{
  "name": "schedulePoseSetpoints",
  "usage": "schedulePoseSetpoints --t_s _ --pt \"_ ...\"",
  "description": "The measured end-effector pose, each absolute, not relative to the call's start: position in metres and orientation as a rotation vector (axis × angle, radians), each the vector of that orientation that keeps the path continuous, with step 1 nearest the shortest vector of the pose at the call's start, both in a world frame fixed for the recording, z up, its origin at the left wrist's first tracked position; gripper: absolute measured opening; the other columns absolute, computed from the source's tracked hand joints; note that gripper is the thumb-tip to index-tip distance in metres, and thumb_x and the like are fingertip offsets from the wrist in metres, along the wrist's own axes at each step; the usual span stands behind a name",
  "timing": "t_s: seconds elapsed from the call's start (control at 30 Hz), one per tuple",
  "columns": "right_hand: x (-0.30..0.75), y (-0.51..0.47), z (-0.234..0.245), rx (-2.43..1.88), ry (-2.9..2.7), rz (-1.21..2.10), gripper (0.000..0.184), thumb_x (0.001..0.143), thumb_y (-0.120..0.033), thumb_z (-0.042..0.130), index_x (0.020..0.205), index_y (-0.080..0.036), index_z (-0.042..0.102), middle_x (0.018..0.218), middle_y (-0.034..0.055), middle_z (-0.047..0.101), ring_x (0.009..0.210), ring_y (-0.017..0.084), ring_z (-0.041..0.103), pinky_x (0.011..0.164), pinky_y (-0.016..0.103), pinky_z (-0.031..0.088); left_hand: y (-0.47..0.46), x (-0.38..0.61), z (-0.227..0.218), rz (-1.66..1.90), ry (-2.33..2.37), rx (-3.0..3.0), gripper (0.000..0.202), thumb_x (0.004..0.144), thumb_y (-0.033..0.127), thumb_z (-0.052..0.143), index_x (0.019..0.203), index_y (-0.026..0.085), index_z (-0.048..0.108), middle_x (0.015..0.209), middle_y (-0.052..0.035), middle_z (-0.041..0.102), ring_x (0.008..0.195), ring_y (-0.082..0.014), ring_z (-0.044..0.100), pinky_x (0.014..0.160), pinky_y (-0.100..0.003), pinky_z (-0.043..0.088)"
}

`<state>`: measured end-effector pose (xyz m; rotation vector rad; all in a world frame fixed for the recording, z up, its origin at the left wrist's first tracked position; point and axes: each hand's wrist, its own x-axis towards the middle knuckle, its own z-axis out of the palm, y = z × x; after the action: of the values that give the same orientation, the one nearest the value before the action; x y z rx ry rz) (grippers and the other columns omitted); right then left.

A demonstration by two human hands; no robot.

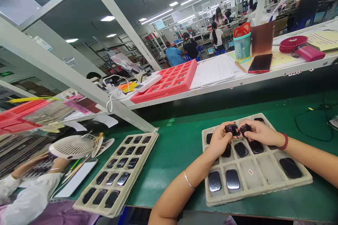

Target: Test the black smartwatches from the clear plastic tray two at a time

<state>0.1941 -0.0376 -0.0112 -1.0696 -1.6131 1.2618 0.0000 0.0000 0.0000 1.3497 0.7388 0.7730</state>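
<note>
My left hand (pixel 221 140) pinches a small dark glossy piece (pixel 231 129) between thumb and fingers. Close beside it, my right hand (pixel 261 133) grips a second dark piece (pixel 245 129), rounded like a smartwatch body. Both hands hover over the far half of a beige compartment tray (pixel 239 197). In that tray lie several black rounded-rectangle pieces, among them one (pixel 241 149) just under my hands and one (pixel 290 167) at the right. Two front compartments show no piece, one with a small red-and-white label (pixel 250 172). My wrists and fingers hide part of the back row.
A second beige tray (pixel 116 175), filled with similar black pieces, lies left on the green table (pixel 169 161). Above runs a shelf with a red foam tray (pixel 169 82), papers (pixel 213 72), a phone (pixel 260 63) and a cup (pixel 242 46). A co-worker's sleeve (pixel 31 197) and a fan (pixel 72 146) are at left.
</note>
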Motion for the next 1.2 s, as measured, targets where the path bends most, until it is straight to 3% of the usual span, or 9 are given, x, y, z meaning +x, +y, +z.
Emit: schedulePoseSetpoints --t_s 0.5,1.2 --pt "0.1936 -0.0386 -0.0096 -1.096 -1.643 1.244 0.02 0.081 -0.023 0.055 0.1 -0.018 0.057 0.081 0.0029 0.06 0.056 0.012 0.053 0.055 0.025 0.046 0.0016 -0.0005 -0.005 0.769 0.739 1.363 0.034 0.073 0.013 0.058 0.107 0.017 0.058 0.093 -0.0078 0.065 0.066 -0.015 0.062 0.052 -0.021 0.04" --pt "0.1925 -0.04 -0.006 -1.126 -1.652 1.246 0.02 0.08 -0.022 0.052 0.1 -0.017 0.055 0.084 0.004 0.059 0.057 0.012 0.053 0.056 0.027 0.046 0.0018 0.0003 -0.0067 0.757 0.721 1.396 0.038 0.07 0.007 0.052 0.107 0.017 0.054 0.094 -0.0048 0.065 0.068 -0.012 0.062 0.074 -0.029 0.05"
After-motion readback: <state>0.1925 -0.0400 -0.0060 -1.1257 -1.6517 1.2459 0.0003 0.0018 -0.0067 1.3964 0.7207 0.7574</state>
